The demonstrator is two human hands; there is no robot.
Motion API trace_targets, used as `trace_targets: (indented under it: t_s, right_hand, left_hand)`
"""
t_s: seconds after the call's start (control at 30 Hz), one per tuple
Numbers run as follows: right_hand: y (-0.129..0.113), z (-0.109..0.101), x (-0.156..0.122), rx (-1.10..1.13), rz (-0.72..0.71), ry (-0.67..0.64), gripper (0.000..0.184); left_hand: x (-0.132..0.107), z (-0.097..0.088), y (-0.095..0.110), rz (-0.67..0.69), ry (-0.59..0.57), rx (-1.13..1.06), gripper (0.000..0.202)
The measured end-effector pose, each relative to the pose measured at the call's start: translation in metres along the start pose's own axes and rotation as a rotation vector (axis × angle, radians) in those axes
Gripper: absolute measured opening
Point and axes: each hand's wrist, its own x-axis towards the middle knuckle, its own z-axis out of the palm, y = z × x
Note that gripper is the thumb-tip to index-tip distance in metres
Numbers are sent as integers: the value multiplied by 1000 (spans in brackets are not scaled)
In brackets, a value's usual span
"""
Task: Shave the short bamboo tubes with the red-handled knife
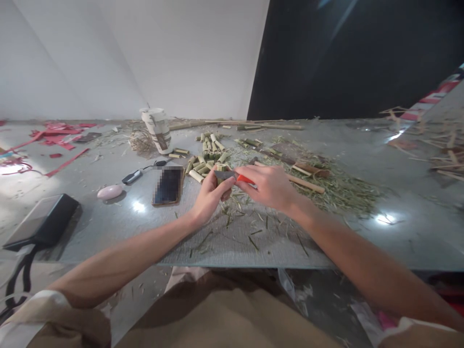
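My left hand [211, 194] is closed around a short green bamboo piece [220, 169], thumb stretched toward the blade. My right hand [270, 186] grips a knife [232, 176] with an orange handle and a grey blade. The blade lies against the top of the bamboo piece. Both hands hover just above the grey table [326, 241], over a scatter of green shavings [246, 212]. A pile of short cut bamboo tubes [206, 157] lies just behind my left hand.
A phone [167, 186] lies left of my hands, with a pink oval object [109, 192], a black device [43, 220] and a paper cup [156, 129] farther left. Long bamboo sticks [306, 183] and a heap of shavings [337, 191] lie to the right. Red paper scraps [58, 137] sit far left.
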Motion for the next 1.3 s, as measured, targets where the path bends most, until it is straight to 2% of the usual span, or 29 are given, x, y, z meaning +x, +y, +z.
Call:
trace_targets:
  t_s: [0.3, 0.63, 0.83, 1.07, 1.3]
  right_hand:
    - [-3, -5, -1, -49, 37, 0, 34]
    - [-6, -2, -1, -116, 41, 49, 33]
    - [-8, -2, 0, -113, 124, 93, 34]
    - [-5, -2, 0, -92, 108, 58, 32]
    - [-1, 1, -1, -30, 44, -13, 34]
  left_hand:
    - [-1, -1, 4, -4, -25, 90, 35]
    - [-1, 2, 4, -34, 66, 118, 43]
    - [0, -1, 0, -36, 134, 141, 49]
    - [3, -4, 0, -48, 110, 72, 32]
    - [0, -1, 0, -19, 53, 3, 23]
